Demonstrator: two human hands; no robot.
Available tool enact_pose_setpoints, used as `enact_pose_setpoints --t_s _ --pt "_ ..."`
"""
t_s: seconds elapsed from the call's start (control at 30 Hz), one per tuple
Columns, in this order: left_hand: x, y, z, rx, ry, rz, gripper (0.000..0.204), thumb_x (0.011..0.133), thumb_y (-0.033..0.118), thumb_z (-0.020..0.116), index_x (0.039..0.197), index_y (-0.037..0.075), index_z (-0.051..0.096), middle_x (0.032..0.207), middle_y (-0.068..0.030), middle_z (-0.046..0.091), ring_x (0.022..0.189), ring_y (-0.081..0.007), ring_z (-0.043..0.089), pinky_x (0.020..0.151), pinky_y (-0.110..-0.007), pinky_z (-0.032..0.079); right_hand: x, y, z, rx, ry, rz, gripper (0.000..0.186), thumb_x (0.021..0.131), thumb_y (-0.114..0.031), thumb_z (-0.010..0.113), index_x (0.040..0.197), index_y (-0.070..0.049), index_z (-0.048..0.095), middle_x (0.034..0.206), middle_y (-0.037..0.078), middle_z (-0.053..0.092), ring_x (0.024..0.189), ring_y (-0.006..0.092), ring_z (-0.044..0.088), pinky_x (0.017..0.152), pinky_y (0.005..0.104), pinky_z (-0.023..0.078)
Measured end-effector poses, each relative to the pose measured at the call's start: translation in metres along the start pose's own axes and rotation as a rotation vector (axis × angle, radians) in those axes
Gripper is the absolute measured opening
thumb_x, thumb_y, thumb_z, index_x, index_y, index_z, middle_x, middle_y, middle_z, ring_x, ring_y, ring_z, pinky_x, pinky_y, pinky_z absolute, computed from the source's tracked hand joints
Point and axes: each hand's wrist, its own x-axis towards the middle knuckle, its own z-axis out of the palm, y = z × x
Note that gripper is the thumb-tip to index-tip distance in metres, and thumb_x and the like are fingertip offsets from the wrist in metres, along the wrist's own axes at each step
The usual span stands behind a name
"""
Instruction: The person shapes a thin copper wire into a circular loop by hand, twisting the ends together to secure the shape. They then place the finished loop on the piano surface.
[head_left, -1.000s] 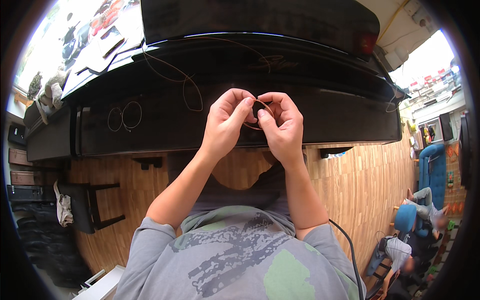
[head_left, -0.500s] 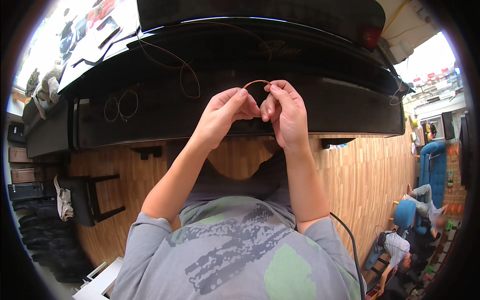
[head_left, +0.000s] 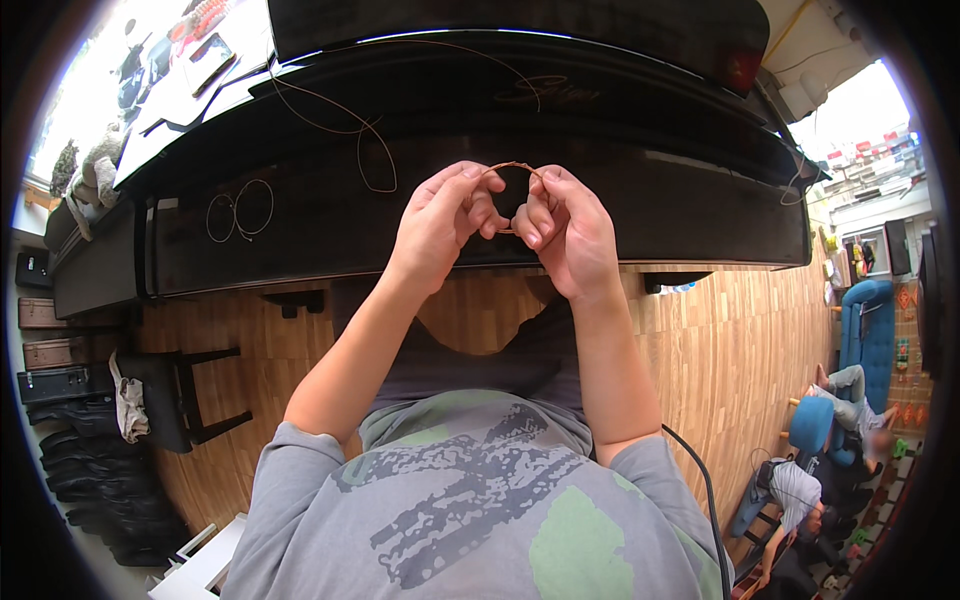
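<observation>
A small ring of coiled copper-coloured wire point(head_left: 515, 164) is held up between my two hands, above the front of a glossy black piano point(head_left: 330, 240). My left hand point(head_left: 437, 222) pinches the ring's left side, the other fingers curled. My right hand point(head_left: 575, 228) grips its right side between thumb and fingers. The top arc shows plainly, and a short piece of the lower edge shows between the hands. On the black surface to the left lie two thin wire rings point(head_left: 236, 212) side by side. Farther back, a long loose wire point(head_left: 380, 190) trails in a loop.
Papers and a dark flat device point(head_left: 208, 62) lie at the far left, near a grey plush toy point(head_left: 97, 172). A black stool point(head_left: 160, 400) with a pale cloth stands at left. A black cable point(head_left: 705, 480) hangs by my right side. Two people sit at right near a blue sofa point(head_left: 872, 325).
My hands have moved slightly apart, and the wire ring between them shows more of its opening and lower edge. The view has shifted a little; the wires on the piano lie as before.
</observation>
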Motion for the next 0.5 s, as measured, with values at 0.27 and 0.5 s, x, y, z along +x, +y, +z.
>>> enact_pose_setpoints --t_s 0.27,0.5 --pt "-0.003 0.004 0.015 1.062 0.208 0.662 0.022 0.082 0.009 0.068 0.100 0.002 0.060 0.086 -0.0068 0.059 0.066 -0.0133 0.060 0.059 -0.025 0.049 -0.001 0.005 0.004 -0.093 0.024 -0.118 0.016 0.095 -0.016 0.048 0.085 -0.005 0.053 0.054 -0.002 0.040 0.049 0.0084 0.041 0.050 0.0224 0.036" --pt "0.007 0.012 0.009 1.390 0.171 0.842 0.011 0.077 0.009 0.071 0.086 0.008 0.065 0.075 -0.0008 0.060 0.062 -0.0152 0.060 0.061 -0.028 0.041 -0.003 0.003 0.004 -0.187 -0.039 -0.080 0.018 0.096 -0.018 0.045 0.086 -0.004 0.053 0.051 -0.003 0.038 0.042 0.0073 0.035 0.042 0.0211 0.032"
